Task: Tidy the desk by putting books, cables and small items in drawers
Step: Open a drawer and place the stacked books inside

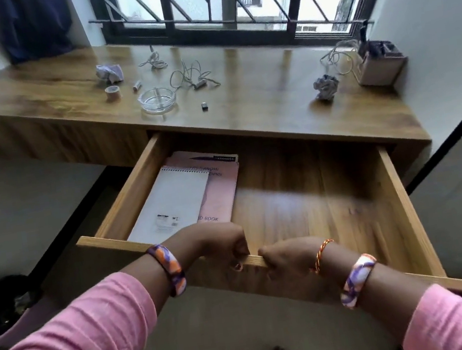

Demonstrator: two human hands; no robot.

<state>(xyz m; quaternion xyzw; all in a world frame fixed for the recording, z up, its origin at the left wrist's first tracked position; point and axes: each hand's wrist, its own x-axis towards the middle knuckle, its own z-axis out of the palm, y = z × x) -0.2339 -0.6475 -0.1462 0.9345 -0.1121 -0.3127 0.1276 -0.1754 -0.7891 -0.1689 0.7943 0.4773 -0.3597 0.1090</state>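
Desk (258,104) wooden, under window (226,0) | drawer (302,193) open | both hands' fingers (237,252) gripping its front edge

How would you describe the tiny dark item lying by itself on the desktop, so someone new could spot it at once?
Start at the wooden desk under the window and find the clear glass dish near its front edge. Just right of the dish, past its rim, lies the small dark item. Unlike the pale tangled cables behind it, it is short, blocky, blackish and touches nothing.

Long brown wooden desk (258,104), upper frame: two crumpled white paper balls (109,72), tape roll (112,92), clear round glass ashtray (156,99), grey tangled cables (191,78), beige box (381,67) at right.
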